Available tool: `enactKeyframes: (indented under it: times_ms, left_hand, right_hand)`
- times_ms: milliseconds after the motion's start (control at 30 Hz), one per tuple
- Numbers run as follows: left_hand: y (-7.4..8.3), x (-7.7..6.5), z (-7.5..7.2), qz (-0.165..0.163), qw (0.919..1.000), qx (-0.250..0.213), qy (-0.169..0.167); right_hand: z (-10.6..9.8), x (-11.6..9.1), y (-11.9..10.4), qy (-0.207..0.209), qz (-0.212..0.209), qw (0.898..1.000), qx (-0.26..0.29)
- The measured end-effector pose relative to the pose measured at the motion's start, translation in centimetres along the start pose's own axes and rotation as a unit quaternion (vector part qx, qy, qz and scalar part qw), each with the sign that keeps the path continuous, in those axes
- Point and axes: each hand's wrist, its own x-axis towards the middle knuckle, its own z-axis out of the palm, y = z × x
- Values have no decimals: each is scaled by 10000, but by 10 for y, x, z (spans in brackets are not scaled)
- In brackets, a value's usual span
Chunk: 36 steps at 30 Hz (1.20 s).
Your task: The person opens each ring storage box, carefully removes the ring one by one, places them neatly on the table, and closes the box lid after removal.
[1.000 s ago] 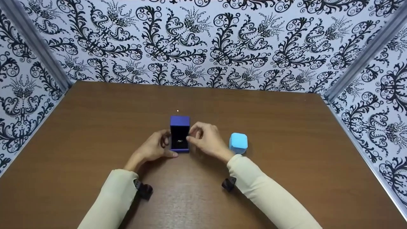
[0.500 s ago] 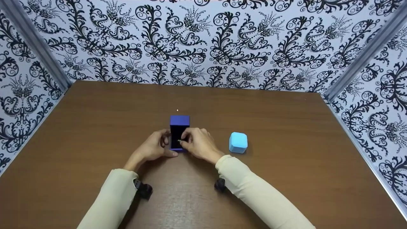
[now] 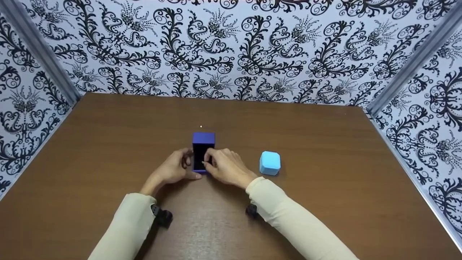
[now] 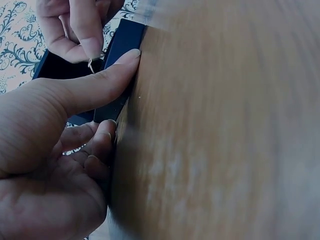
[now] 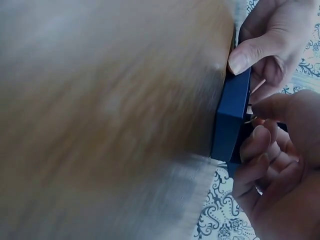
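Note:
A blue ring box (image 3: 204, 138) stands on the brown table with its lid raised and its black inside facing me. My left hand (image 3: 173, 168) grips it from the left, the thumb (image 4: 107, 82) along the front wall and the fingers curled at the side. Thumb and forefinger of my right hand (image 3: 228, 167) pinch a small gold-coloured ring (image 4: 91, 65) at the box's opening. In the right wrist view the ring shows as a thin bright band between those fingertips. The right hand covers the right part of the box's inside.
A light blue rounded box (image 3: 270, 163) sits closed on the brown table (image 3: 325, 180), to the right of my right hand. Behind the ring box lies a tiny bright speck (image 3: 201, 126). Patterned walls (image 3: 231, 47) border the table at the back and sides.
My right hand has moved left from the box's right edge into its opening and taken hold of the ring, now slightly nearer the front. The left hand has stayed at the box.

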Motion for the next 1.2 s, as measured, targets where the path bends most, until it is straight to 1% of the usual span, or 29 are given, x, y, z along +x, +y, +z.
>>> enactKeyframes:
  times_ms: [133, 267, 467, 600, 733, 900, 1033, 1200]
  left_hand:
    - [0, 0, 1, 0, 10000, -12, -2]
    - [-1, -1, 2, 1, 10000, -12, 4]
    - [0, -1, 1, 70, 10000, 7, -1]
    - [-1, -1, 0, 114, 9999, 67, 26]
    - [-1, -1, 1, 92, 9999, 115, 31]
    - [-2, -1, 1, 62, 9999, 93, 40]
    - [-2, 0, 1, 59, 9999, 73, 49]
    - [-1, 1, 1, 36, 10000, 76, 46]
  right_hand:
    - [-3, -2, 0, -73, -115, 9999, -14]
    - [-11, -8, 1, -78, -182, 9997, 133]
    - [-25, -27, 2, 33, -448, 9987, 246]
    - [-28, -44, 5, -3, -671, 9976, 141]
    - [-26, -60, 10, -258, -874, 9958, -123]
    - [-23, -74, 14, -746, -858, 9928, -366]
    - [-22, -78, 15, -950, -847, 9904, -541]
    - [-26, -77, 13, -1099, -827, 9888, -587]
